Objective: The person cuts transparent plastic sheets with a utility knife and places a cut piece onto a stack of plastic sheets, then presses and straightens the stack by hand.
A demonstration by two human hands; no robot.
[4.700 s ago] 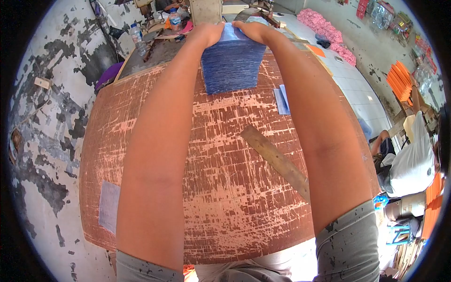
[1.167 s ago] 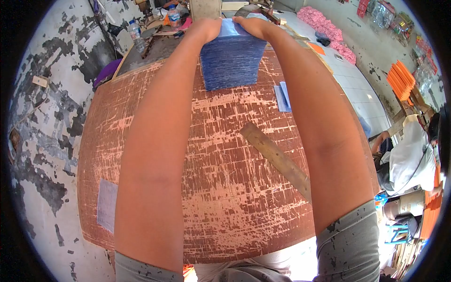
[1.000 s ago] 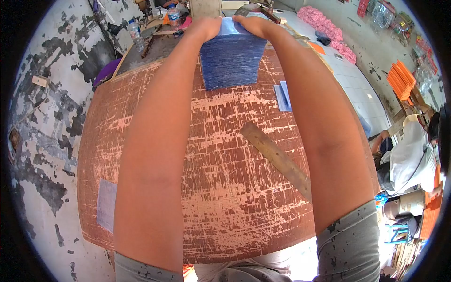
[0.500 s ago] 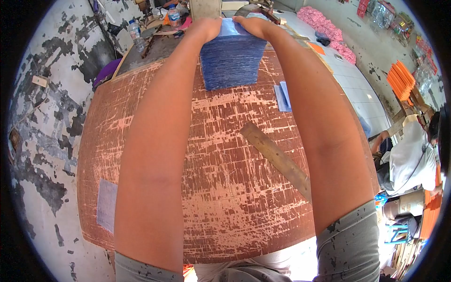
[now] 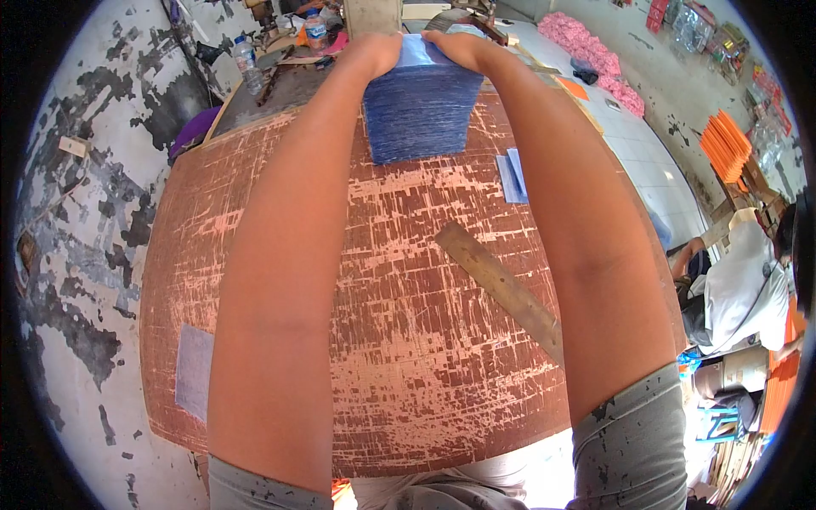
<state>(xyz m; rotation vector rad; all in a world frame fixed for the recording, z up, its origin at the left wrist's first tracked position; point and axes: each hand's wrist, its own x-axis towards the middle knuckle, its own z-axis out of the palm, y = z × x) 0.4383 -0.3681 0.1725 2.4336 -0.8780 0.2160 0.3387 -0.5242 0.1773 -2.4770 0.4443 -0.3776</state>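
Observation:
A tall stack of blue sheets [image 5: 422,115] stands at the far side of the scratched brown work table [image 5: 408,340], its layered edges facing me. My left hand [image 5: 379,53] grips the stack's upper left edge. On its upper right edge my right hand [image 5: 457,48] has hold, the thumb lying on the top sheet. Most fingers of both hands are hidden behind the stack. Between my forearms lies a worn flat metal strip [image 5: 497,285], partly under the right arm. A few loose light-blue pieces [image 5: 512,178] rest beside my right forearm.
A pale greyish sheet [image 5: 194,371] lies by my left forearm. Plastic bottles [image 5: 246,65] and clutter stand at the back left, near a peeling wall. Pink bundles [image 5: 586,55] line the back right. Orange stacked pieces [image 5: 725,144] and a person in a white shirt [image 5: 744,280] are at right.

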